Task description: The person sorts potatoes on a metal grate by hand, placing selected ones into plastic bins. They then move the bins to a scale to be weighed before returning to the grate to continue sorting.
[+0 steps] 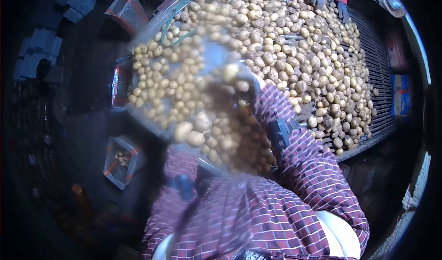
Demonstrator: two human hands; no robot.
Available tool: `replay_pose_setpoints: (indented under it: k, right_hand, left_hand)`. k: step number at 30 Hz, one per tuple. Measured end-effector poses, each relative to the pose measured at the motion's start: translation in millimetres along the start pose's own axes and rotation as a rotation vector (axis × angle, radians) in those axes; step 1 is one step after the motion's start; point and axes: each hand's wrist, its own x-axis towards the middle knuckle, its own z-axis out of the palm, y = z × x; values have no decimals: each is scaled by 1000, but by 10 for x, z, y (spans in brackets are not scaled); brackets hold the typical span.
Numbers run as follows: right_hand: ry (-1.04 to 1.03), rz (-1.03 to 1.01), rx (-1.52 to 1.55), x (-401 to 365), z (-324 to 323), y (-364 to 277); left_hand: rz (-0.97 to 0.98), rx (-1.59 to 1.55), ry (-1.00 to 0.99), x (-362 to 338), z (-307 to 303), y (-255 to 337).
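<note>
Loose potatoes (294, 53) cover the slatted table in front of me. Close to my body, more potatoes (170, 80) lie behind a pale, straight rim (212, 166); some in the middle are smeared by motion. My right hand (259, 81), at the end of a checked sleeve, is among the potatoes at the centre. Only a pale, blurred bit of it shows, and its fingers are hidden. My left sleeve (180, 161) reaches to the near rim. The left hand itself is hidden there, behind the rim and potatoes, so its grip cannot be seen.
Across the table, another person's gloved hands (342, 12) touch the potatoes. Dark slats (368, 53) show along the right side. A clear-sided bin (121, 161) with a few potatoes stands low on the left, and another bin (129, 11) at upper left. A green loop (166, 27) lies over potatoes.
</note>
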Motion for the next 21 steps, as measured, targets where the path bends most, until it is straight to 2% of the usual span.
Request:
replay_pose_setpoints:
  k: [4, 6, 8, 10, 12, 13, 15, 16, 17, 19, 21]
  right_hand:
    - [232, 191, -89, -706, 325, 301]
    - [126, 184, -118, -823, 121, 634]
    - [-151, -5, -122, -897, 232, 829]
    - [-129, -9, -129, -1019, 413, 941]
    - [191, 170, -170, -1213, 799, 732]
    - [238, 189, -231, -1226, 798, 750]
    - [278, 151, -160, -1234, 340, 900]
    - [280, 145, -136, -1242, 278, 926]
    - [283, 140, -112, -1246, 273, 944]
    - [232, 176, -103, -1297, 391, 930]
    - [144, 172, -12, -1265, 353, 1060]
  left_hand:
    - [45, -413, 4, -33, -62, -172]
    - [81, -492, 5, -139, -187, -266]
    - [134, -522, -3, -235, -400, -387]
    - [235, -462, -20, -337, -788, -618]
    - [387, -323, -24, -491, -1194, -853]
    - [288, -512, 201, -748, -999, -679]
    - [259, -801, 313, -1280, -709, -340]
    - [337, -887, 198, -1498, -702, -287]
    - [442, -889, 208, -1703, -915, -336]
    - [582, -865, 418, -2338, -1356, -441]
    - [678, -881, 842, -2920, -1656, -581]
